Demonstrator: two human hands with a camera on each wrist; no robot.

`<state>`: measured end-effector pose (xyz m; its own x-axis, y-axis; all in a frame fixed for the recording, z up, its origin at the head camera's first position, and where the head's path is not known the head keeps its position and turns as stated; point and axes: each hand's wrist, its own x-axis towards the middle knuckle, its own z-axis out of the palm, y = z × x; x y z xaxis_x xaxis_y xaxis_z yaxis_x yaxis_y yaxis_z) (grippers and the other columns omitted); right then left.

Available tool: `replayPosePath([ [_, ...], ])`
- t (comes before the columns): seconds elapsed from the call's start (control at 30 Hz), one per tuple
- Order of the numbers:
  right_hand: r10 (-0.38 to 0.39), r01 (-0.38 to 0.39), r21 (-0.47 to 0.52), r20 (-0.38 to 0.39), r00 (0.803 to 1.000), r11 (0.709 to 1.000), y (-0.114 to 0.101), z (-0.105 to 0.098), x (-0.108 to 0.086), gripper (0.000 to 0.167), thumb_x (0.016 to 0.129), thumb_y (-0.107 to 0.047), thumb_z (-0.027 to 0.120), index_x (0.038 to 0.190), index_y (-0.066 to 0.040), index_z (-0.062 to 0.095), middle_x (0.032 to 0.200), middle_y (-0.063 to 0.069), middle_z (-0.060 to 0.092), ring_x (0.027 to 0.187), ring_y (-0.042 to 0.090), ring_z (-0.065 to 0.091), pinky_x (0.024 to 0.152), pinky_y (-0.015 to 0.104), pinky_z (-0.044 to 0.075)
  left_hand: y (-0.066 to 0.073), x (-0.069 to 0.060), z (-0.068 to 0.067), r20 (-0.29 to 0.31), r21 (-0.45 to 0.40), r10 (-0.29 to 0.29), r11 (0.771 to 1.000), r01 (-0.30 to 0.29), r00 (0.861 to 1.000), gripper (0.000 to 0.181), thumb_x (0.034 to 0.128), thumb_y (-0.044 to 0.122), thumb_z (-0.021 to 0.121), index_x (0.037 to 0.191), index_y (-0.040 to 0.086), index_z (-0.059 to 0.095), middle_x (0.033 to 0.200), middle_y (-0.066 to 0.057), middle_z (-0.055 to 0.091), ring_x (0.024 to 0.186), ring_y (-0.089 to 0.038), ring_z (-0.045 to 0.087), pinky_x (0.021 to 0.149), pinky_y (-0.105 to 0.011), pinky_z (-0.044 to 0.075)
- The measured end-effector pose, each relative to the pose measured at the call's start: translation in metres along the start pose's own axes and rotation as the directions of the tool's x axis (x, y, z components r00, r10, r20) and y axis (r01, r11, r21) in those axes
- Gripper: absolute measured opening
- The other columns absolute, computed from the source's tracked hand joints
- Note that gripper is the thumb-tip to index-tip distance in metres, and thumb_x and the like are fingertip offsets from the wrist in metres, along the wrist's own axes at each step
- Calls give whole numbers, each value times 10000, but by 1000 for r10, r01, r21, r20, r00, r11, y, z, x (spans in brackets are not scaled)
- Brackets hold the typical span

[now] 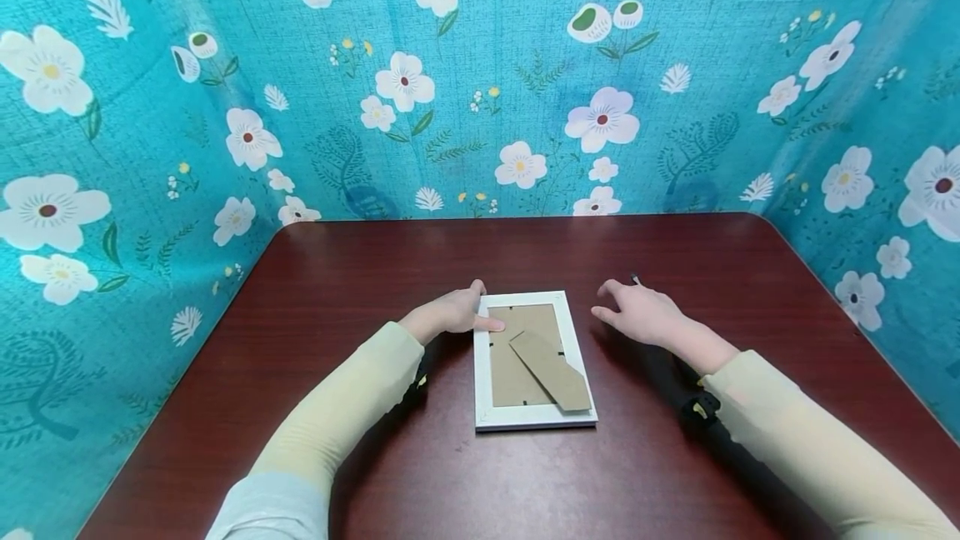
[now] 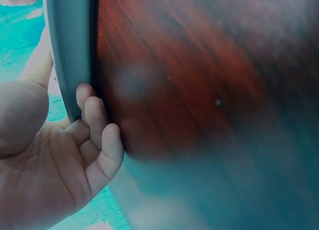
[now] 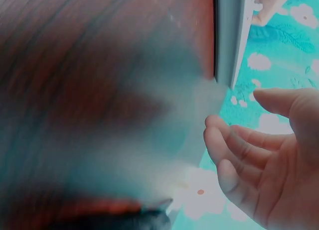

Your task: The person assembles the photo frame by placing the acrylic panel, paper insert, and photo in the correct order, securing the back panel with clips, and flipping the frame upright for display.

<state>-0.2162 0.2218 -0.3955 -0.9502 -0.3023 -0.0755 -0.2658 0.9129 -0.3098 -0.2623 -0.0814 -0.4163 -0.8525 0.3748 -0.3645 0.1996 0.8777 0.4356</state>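
A white picture frame [image 1: 483, 382] lies back side up on the table, its brown backing board and angled easel stand [image 1: 551, 365] showing. My left hand [image 1: 457, 311] grips its left edge near the far corner. The thumb lies over the back, and in the left wrist view the fingers [image 2: 94, 110] curl against the frame's side [image 2: 72, 51]. To the right of the frame, apart from it, my right hand [image 1: 641, 311] hovers with loosely bent fingers and holds nothing. The right wrist view shows a gap between those fingers [image 3: 217, 140] and the frame's side [image 3: 229, 36].
Just beyond the right hand, the tip of a small dark object [image 1: 635, 279] pokes out; its kind is hidden. The dark red-brown wooden table [image 1: 360, 257] runs back to a blue floral curtain [image 1: 465, 107], which also hangs along both sides.
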Motion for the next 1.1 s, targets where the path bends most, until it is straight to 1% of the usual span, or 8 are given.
replayPosePath([
  [0.07, 5, -6, 40, 31, 1000, 999, -3, 5, 2, 471, 961, -322, 599, 1270, 26, 527, 1004, 156, 681, 840, 257, 658, 748, 491, 516, 1, 0, 0, 8, 1, 6, 1000, -6, 1000, 738, 845, 523, 699, 1334, 81, 365, 1148, -130, 600, 938, -193, 552, 839, -338, 453],
  [0.23, 28, -57, 184, 155, 987, 981, -11, 14, 5, 615, 989, -354, 552, 1406, 60, 372, 720, 33, 627, 607, 155, 594, 614, 362, 482, 3, 0, 0, 23, -6, 23, 1000, -23, 999, 733, 862, 514, 686, 1343, 72, 354, 1141, -128, 606, 933, -185, 561, 830, -332, 451],
  [0.37, 27, -83, 261, 211, 977, 962, -14, 18, 6, 677, 994, -348, 547, 1441, 88, 285, 678, 45, 602, 556, 169, 581, 560, 325, 467, 5, 0, -1, 22, -2, 24, 1000, -24, 999, 749, 855, 526, 687, 1350, 74, 351, 1151, -129, 602, 939, -184, 557, 834, -330, 449],
  [0.67, -29, -54, 344, 232, 972, 937, -21, 28, 11, 654, 990, -305, 559, 1431, 99, 293, 645, 69, 585, 499, 182, 551, 472, 320, 452, 6, -1, -1, 20, 7, 0, 1000, -1, 1000, 771, 844, 548, 686, 1360, 85, 347, 1183, -128, 596, 968, -176, 558, 848, -330, 456],
  [0.77, -32, -55, 366, 226, 974, 929, -26, 30, 13, 647, 981, -294, 573, 1423, 92, 301, 618, 73, 575, 472, 183, 534, 448, 319, 440, 6, -2, -1, 18, -7, 4, 1000, -3, 1000, 766, 845, 539, 691, 1355, 79, 352, 1156, -124, 599, 950, -183, 555, 838, -330, 455],
  [0.87, -31, -51, 364, 214, 976, 930, -30, 32, 14, 646, 972, -284, 582, 1411, 95, 298, 594, 71, 563, 457, 181, 527, 431, 310, 434, 5, -2, -2, 20, -16, 8, 1000, -8, 1000, 765, 846, 536, 691, 1355, 78, 350, 1129, -114, 599, 936, -186, 550, 829, -326, 451],
  [1.03, -14, -65, 374, 204, 979, 925, -36, 36, 16, 638, 969, -255, 574, 1419, 88, 279, 554, 79, 546, 440, 182, 517, 420, 309, 440, 2, -4, -3, 31, -28, 13, 1000, -13, 999, 764, 854, 526, 690, 1364, 73, 346, 1146, -115, 595, 968, -184, 552, 846, -330, 448],
  [1.1, -4, -75, 381, 202, 979, 922, -38, 38, 17, 635, 969, -246, 573, 1422, 83, 275, 546, 85, 542, 433, 184, 513, 420, 313, 445, 1, -4, -4, 35, -36, 17, 999, -16, 999, 747, 857, 512, 695, 1352, 69, 353, 1115, -113, 599, 962, -194, 552, 839, -334, 446],
])
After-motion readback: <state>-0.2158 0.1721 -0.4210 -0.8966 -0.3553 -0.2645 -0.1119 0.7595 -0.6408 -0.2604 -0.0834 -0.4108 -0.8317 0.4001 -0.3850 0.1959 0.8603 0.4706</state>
